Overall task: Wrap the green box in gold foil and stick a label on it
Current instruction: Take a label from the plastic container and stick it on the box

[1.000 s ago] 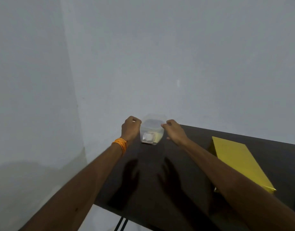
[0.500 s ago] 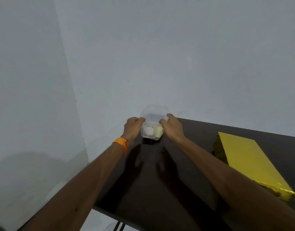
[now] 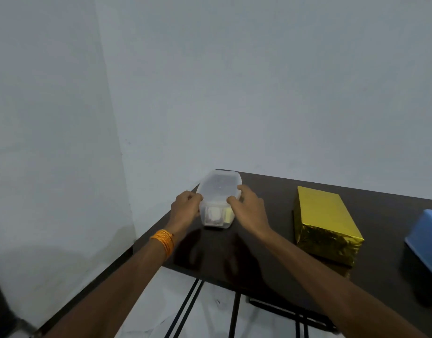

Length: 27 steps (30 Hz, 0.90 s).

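Fingertips [image 3: 197, 197] of left hand [image 3: 185, 211] curled onto one side of clear plastic container [image 3: 218, 191]; those of right hand [image 3: 249, 211] pressed on the lid's other edge, gripping it between them at the dark table [image 3: 271, 191] corner. Small white and yellow items inside, perhaps labels. Further right, well apart: green box [image 3: 326, 223], already wholly covered in gold foil, resting flat. Likely light and stiff, with slick, crease-prone skin; best held by the long sides, palms flat. Beyond it, blue object [image 3: 427, 242] at frame edge.
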Motion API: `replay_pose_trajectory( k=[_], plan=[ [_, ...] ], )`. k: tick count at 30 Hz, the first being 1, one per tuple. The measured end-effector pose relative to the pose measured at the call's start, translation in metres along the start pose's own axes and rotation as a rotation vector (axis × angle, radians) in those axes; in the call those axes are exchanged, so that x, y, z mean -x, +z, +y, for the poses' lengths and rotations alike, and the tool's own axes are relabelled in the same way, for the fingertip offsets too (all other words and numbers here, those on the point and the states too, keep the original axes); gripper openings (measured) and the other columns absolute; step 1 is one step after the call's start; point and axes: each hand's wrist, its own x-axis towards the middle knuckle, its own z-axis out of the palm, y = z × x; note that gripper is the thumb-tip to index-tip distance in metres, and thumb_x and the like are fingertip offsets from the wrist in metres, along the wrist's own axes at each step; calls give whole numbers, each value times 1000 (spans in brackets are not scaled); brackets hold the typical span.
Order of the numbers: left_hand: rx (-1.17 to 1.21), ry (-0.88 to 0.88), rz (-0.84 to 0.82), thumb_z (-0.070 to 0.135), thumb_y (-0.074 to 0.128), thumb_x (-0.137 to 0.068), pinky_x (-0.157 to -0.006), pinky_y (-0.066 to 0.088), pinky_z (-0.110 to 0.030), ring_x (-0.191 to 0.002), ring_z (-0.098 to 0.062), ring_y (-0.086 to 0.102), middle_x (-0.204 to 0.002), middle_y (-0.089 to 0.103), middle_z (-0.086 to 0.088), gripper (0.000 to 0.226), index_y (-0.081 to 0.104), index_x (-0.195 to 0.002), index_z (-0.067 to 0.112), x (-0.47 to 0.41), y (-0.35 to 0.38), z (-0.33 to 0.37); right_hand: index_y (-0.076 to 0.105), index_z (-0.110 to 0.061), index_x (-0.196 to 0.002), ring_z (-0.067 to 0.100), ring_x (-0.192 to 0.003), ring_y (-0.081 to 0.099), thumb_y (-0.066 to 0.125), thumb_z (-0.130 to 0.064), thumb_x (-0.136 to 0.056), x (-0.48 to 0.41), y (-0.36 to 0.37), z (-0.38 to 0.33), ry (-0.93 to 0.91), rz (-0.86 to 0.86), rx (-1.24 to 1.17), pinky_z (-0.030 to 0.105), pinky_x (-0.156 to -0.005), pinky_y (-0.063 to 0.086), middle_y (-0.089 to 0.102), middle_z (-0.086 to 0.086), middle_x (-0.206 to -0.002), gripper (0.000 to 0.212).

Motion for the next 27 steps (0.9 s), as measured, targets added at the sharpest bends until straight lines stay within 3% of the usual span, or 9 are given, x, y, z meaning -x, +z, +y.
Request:
replay_pose_trajectory(
  k=[4,9,12,16,20,22,24,27],
  plan=[
    [-32,31,9,27,58,-89,-88,57,-53,-94,-29,67,-92,68,-7,18,65,-87,11,15,-6,-5,50,-16,-142,23,-114,62,58,-33,-90,17,-1,0,-10,-17,22,33,-94,51,64,7,-131,56],
    [-8,55,-19,33,56,-95,-91,55,-53,-97,-27,67,-97,70,-5,20,66,-89,17,20,-7,-6,44,-11,-148,26,-121,57,56,-36,-96,21,-5,-3,-31,-37,66,26,-90,41,59,10,-136,59],
    [61,85,-95,36,59,-93,-94,55,-51,-99,-21,68,-101,71,-2,19,68,-96,19,26,-7,-13,47,-10,-141,27,-113,59,54,-42,-97,18,-7,-3,-55,-61,174,30,-86,44,62,11,-127,55],
    [34,121,-205,42,77,-67,-96,55,-41,-104,-10,68,-112,71,8,55,62,-118,27,25,-6,-27,51,-16,-137,30,-125,47,53,-50,-94,10,-5,-7,-122,5,442,42,-98,46,50,9,-136,56],
    [-30,169,-150,29,94,-59,-78,53,-18,-103,-3,62,-114,64,17,75,52,-121,34,28,0,-29,60,-18,-130,23,-123,51,56,-45,-94,9,4,-26,-374,51,569,39,-98,46,58,2,-134,45],
    [-60,181,-115,30,96,-57,-74,49,-15,-101,-1,60,-113,62,20,82,49,-124,36,29,4,-28,64,-18,-125,20,-114,58,57,-43,-95,11,13,-37,-419,-22,537,36,-92,49,65,1,-126,40],
    [-98,187,-89,30,94,-60,-73,49,-14,-103,-6,61,-113,63,16,79,50,-127,32,29,8,-28,66,-17,-122,20,-107,62,57,-42,-95,12,24,-46,-427,-85,555,36,-89,51,68,3,-118,37],
    [-175,178,-34,25,85,-74,-56,44,-4,-104,-15,63,-107,64,8,63,55,-129,20,29,14,-26,70,-17,-114,22,-102,65,57,-39,-97,9,36,-49,-452,-79,655,37,-86,52,70,4,-108,30]
  ],
)
